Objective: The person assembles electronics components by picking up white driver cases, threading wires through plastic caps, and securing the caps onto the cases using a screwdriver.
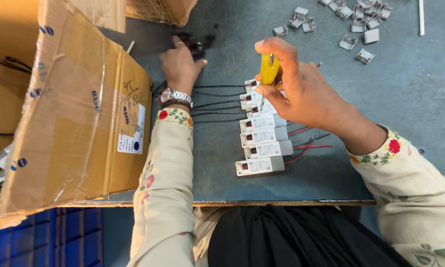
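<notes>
While right hand (301,91) grips yellow-handled screwdriver (269,69), tip down on upper units, row of white driver modules (262,136) lies on surface (410,99) just below/left of it. Left hand (180,62), w/ wristwatch (175,96), fingers curled on dark wire bundle (195,43), beside cardboard box (79,123).

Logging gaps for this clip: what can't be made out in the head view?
- Screwdriver tip: too thin to tell whether it touches a white module; the right hand covers the top modules.
- Dark bundle at the left hand: blurred and partly under the fingers.
- Cardboard box contents: cut off by the left edge.
- Grey clips: too small for detail.
</notes>
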